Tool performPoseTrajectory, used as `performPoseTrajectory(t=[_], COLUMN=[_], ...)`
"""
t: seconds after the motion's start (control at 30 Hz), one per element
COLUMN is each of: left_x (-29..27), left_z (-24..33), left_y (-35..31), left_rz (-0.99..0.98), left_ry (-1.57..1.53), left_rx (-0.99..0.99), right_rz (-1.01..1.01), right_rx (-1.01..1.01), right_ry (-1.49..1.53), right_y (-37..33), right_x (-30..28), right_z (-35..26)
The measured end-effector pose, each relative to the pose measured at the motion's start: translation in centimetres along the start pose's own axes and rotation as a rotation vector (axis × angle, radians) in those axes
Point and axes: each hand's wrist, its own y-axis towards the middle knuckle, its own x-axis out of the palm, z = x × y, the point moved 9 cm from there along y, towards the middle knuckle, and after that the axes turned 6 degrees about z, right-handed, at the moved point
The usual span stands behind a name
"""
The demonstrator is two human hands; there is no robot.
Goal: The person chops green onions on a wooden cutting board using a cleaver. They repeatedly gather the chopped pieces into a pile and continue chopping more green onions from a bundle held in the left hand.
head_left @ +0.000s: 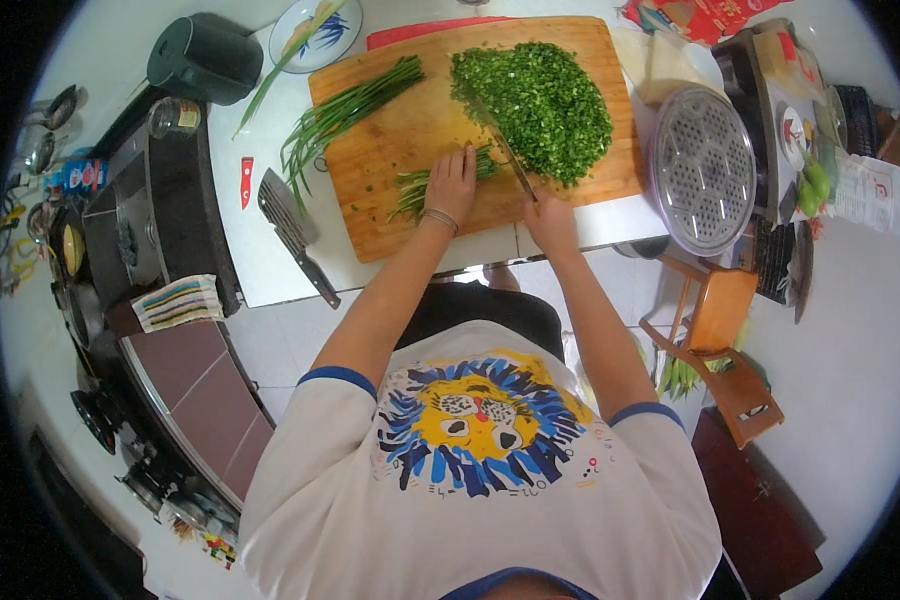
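On a wooden cutting board [420, 140], my left hand [452, 188] presses down on a short bunch of chives [410, 192], its fingers closed over the stalks. My right hand [551, 222] grips the handle of a kitchen knife [515, 168]. The blade slants away to the upper left, just right of the cut end of the bunch. A large heap of chopped chives [545, 110] covers the board's far right. Long uncut chives [360, 100] lie at its far left, their tips hanging over the edge.
Left of the board, a slotted cleaver [285, 222] and a small red-and-white tool [246, 182] lie on the white table. A black pot [205, 60] and a plate [345, 50] with a scallion stand behind. At right are a perforated round strainer [705, 165] and a wooden chair [725, 310].
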Motion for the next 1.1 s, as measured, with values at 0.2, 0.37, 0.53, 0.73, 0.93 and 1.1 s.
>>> performPoseTrajectory(t=[0.2,0.37,0.53,0.73,0.93,1.1], left_x=[-0.1,1.5,2.0,2.0,2.5,-0.1], left_z=[0.0,-0.3,-0.2,0.0,-0.1,0.3], left_y=[0.3,0.5,1.2,1.0,0.6,1.5], left_rz=[-0.033,-0.115,-0.155,-0.101,-0.122,-0.063], left_ry=[0.029,0.053,0.014,0.103,0.063,-0.06], left_rx=[-0.028,-0.092,-0.142,-0.089,-0.116,-0.199], right_rz=[-0.012,-0.018,0.029,-0.072,-0.08,0.061], right_rx=[-0.214,-0.131,-0.127,-0.071,0.002,-0.191], right_ry=[0.015,-0.003,0.064,-0.094,-0.196,-0.019], right_y=[-0.3,0.5,0.8,1.4,2.3,4.8], right_x=[0.9,1.3,0.4,1.5,3.5,2.4], right_z=[-1.7,-0.1,-0.8,-0.7,-1.2,-3.9])
